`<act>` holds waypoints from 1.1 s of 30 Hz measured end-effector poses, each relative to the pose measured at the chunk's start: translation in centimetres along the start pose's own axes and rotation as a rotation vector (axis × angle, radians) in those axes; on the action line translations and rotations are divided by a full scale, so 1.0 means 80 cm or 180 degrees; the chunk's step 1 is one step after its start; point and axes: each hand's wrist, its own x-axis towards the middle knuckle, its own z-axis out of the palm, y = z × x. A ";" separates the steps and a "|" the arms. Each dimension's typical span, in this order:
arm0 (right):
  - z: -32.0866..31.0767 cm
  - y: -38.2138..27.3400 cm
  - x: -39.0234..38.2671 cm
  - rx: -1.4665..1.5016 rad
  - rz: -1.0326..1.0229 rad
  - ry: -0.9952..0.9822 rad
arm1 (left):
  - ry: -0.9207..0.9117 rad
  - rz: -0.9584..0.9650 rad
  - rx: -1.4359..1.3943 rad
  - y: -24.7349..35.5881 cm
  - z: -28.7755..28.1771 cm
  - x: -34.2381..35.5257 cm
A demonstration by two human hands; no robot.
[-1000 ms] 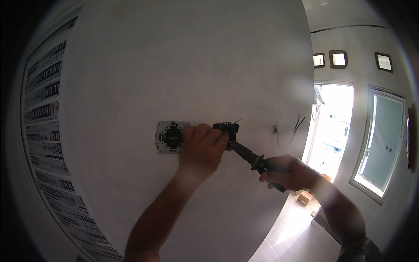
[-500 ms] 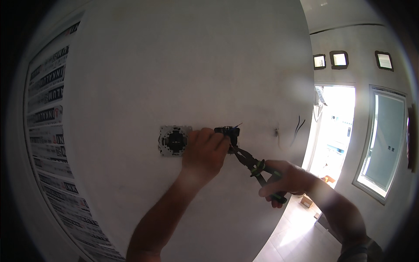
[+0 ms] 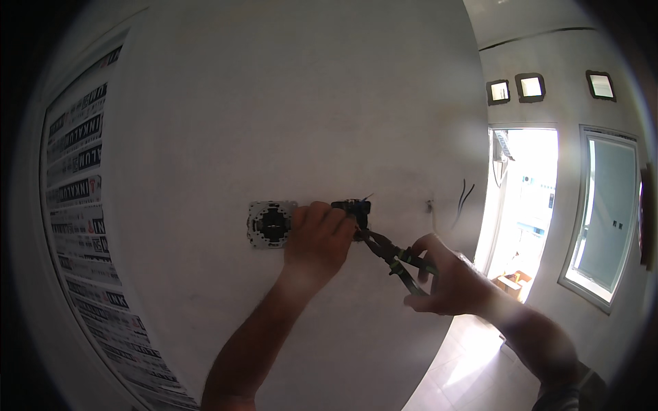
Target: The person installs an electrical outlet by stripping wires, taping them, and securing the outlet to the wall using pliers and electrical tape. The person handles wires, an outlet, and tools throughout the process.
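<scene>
Dark wires (image 3: 365, 198) stick out of an open wall box (image 3: 359, 207) in the pale wall. My left hand (image 3: 319, 236) is closed at the left side of this box; its curled fingers hide what they pinch. Just left of that hand, a socket insert (image 3: 269, 224) with a dark round centre and a metal mounting frame is set on the wall. My right hand (image 3: 452, 277) grips pliers (image 3: 388, 253) with green and black handles, held apart. The plier jaws reach up to the lower edge of the box, beside my left fingertips; whether they bite on a wire is unclear.
Further right, loose black wires (image 3: 464, 198) come out of the wall near a small hole (image 3: 430, 205). Beyond the wall's edge are a bright doorway (image 3: 528, 178), a framed window (image 3: 606, 219) and a cardboard box (image 3: 508, 284). A tape-covered panel (image 3: 86, 192) stands at left.
My right hand has shifted its grip on the pliers, the fingers now reaching higher between the handles. My left hand keeps its place at the wall box. The whole view has shifted slightly.
</scene>
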 end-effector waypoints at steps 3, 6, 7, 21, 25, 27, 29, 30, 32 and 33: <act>0.023 0.034 0.000 -0.1327 -0.0783 0.1104 | 0.0093 -0.0047 -0.0084 0.003 0.001 0.003; 0.025 0.036 0.003 -0.2247 -0.1159 0.1844 | 0.0027 -0.0005 -0.0030 0.002 0.003 0.003; 0.024 0.036 0.006 -0.2335 -0.1174 0.1906 | 0.0006 -0.0018 0.0017 0.001 0.003 0.003; 0.006 0.080 0.034 0.3363 0.0579 -0.2044 | 0.0017 -0.0025 -0.0110 0.005 0.004 0.007; 0.011 0.073 0.033 0.3151 0.0479 -0.1770 | -0.0018 -0.0006 -0.0063 0.005 0.002 0.007; 0.001 0.059 0.035 0.2248 0.0573 -0.1446 | -0.0103 -0.0007 0.0022 0.002 -0.001 0.004; -0.013 0.046 0.032 0.1297 0.0800 -0.1276 | -0.0046 -0.0005 -0.0004 0.004 -0.002 0.006; -0.014 0.042 0.029 0.1323 0.0858 -0.1138 | -0.0019 -0.0006 -0.0013 0.004 -0.002 0.006; -0.013 0.037 0.023 0.1373 0.0970 -0.0863 | -0.0038 -0.0054 -0.0028 0.003 0.001 0.004; -0.014 0.033 0.023 0.1256 0.0998 -0.0870 | -0.0049 -0.0078 -0.0034 0.003 0.002 0.003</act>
